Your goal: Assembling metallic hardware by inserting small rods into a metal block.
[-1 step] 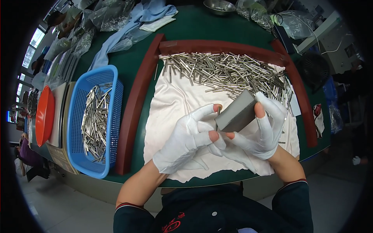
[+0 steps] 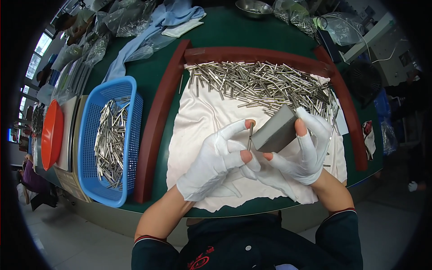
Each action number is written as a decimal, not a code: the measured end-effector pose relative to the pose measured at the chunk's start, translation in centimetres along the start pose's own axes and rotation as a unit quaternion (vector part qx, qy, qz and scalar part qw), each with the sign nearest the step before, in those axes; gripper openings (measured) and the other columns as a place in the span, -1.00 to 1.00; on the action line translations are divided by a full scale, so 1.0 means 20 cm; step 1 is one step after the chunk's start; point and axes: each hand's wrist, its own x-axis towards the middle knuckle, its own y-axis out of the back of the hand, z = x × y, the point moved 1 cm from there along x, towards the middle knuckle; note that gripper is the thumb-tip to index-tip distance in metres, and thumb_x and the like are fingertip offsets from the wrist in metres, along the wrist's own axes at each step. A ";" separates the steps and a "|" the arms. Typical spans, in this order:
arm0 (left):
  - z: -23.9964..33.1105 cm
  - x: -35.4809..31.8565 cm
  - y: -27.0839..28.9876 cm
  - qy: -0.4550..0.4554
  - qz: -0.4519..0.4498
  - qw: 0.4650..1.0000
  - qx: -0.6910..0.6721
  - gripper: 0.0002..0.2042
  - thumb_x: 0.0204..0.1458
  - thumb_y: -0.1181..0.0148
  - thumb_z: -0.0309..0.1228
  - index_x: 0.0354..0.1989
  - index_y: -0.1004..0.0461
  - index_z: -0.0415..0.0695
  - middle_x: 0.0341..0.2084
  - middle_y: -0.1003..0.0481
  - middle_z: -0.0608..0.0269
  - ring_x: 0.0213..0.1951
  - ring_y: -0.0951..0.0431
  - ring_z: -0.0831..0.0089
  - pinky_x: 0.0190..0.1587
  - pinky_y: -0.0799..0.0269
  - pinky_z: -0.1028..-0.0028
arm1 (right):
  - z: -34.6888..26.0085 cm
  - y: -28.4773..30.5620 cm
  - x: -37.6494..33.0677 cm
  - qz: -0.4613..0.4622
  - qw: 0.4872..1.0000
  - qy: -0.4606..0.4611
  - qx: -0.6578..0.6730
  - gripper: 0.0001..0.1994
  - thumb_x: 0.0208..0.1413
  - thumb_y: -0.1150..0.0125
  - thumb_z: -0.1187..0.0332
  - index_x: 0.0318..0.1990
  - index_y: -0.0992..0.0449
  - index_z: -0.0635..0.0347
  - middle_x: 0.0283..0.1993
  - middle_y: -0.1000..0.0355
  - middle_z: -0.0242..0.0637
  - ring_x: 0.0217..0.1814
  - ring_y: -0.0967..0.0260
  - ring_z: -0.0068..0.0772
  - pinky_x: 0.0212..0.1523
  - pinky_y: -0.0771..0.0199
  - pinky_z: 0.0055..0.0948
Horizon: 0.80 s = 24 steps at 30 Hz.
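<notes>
A green table [image 2: 234, 36] carries a white cloth [image 2: 202, 117] heaped with metal pins [image 2: 265, 85]. The right hand [image 2: 301, 150] clamps a grey block [image 2: 275, 129]; the left hand [image 2: 216, 159] pinches one pin [image 2: 249, 136] between thumb and forefinger, against the block.

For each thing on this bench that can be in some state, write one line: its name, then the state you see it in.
Left hand: gloved, pinching a thin metal rod upright.
Right hand: gloved, gripping a grey block.
Blue basket: partly filled with rods.
White cloth: spread flat, rumpled at the near edge.
Rod pile: loose, scattered along the cloth's far side.
Metal bowl: upright.
</notes>
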 end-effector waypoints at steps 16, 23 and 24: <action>0.02 -0.02 -0.02 -0.009 0.040 0.999 0.003 -0.27 0.04 -0.18 -0.59 0.33 0.12 -0.36 -0.38 -0.58 0.01 -0.28 -0.60 0.39 -0.16 -0.50 0.52 | -0.02 -0.03 0.01 0.011 1.000 -0.004 0.005 -0.04 -0.36 -0.54 0.16 0.28 -0.15 0.17 0.13 -0.24 -0.06 -0.03 -0.28 -0.15 -0.16 -0.35 -0.26; 0.02 0.00 -0.04 -0.011 0.040 0.999 0.017 -0.17 -0.05 -0.37 -0.40 0.31 0.06 -0.39 -0.41 -0.57 0.04 -0.28 -0.59 0.40 -0.21 -0.49 0.52 | 0.02 -0.02 0.04 0.071 0.997 -0.011 0.038 -0.18 -0.20 -0.38 0.08 0.25 -0.19 0.16 -0.09 -0.36 -0.02 -0.51 -0.32 -0.20 -0.58 -0.32 -0.29; -0.01 0.01 -0.03 -0.022 0.042 0.999 0.012 -0.13 -0.09 -0.42 -0.35 0.30 0.04 -0.39 -0.42 -0.57 0.04 -0.33 -0.59 0.42 -0.24 -0.49 0.54 | 0.00 0.00 0.03 0.039 0.997 -0.034 0.054 -0.19 -0.27 -0.38 0.11 0.21 -0.23 0.22 -0.01 -0.33 -0.01 -0.35 -0.35 -0.14 -0.44 -0.38 -0.25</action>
